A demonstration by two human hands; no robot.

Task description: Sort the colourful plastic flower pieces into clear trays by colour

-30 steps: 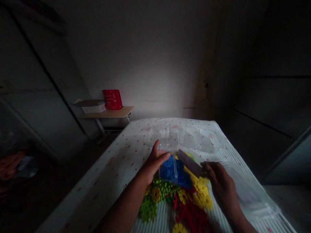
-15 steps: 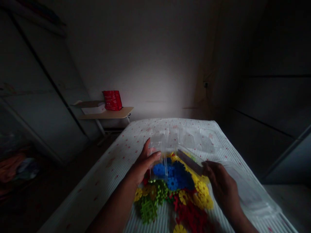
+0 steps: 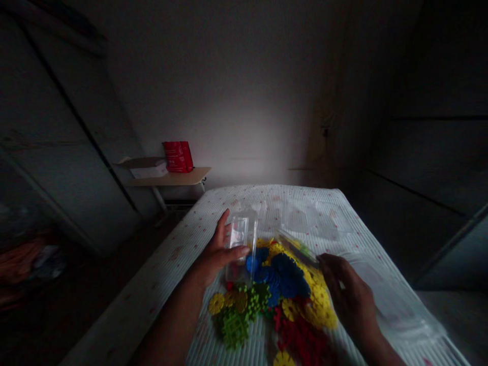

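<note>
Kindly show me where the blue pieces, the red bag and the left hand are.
Blue pieces (image 3: 288, 277): head view, middle of their heap.
Red bag (image 3: 178, 157): head view, its front.
Left hand (image 3: 216, 255): head view, its middle.

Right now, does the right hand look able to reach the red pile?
Probably yes: the red pile lies close by, mostly uncovered, though the right hand holds a clear plastic piece.

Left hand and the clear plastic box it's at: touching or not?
Touching. The head view shows the left hand gripping the clear plastic box, its thumb laid across the box's side.
</note>
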